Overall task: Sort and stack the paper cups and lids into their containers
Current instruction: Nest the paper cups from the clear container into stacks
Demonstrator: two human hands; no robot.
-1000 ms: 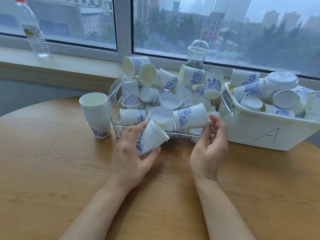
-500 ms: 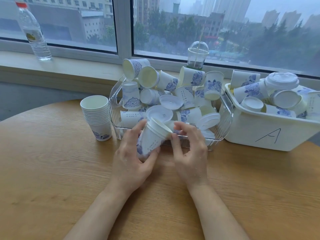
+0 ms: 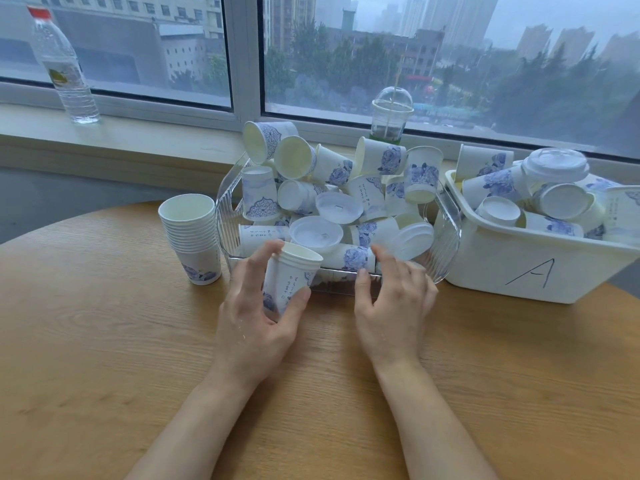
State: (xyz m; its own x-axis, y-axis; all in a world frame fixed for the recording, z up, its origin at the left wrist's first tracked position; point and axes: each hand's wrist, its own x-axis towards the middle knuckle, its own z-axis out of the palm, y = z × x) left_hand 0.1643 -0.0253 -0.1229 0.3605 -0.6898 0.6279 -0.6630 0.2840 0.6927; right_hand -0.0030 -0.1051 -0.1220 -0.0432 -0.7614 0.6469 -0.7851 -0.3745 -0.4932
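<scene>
My left hand (image 3: 256,320) grips a short nested stack of white paper cups with blue flower print (image 3: 289,278), mouth up, just in front of the clear plastic basket (image 3: 446,216). That basket is heaped with loose cups and white lids (image 3: 316,233). My right hand (image 3: 391,299) hovers beside the basket's front wall with fingers loosely spread, holding nothing. A taller stack of nested cups (image 3: 194,237) stands on the table left of the basket. The white bin marked "A" (image 3: 519,271) at the right holds more cups and lids.
A wooden round table (image 3: 104,341) carries everything. On the window sill behind stand a water bottle (image 3: 64,67) at the far left and a clear domed drink cup (image 3: 390,116) behind the basket.
My right hand left the basket, came to the cups in my left hand, then drew back to the right. The left hand's cups tilted more upright.
</scene>
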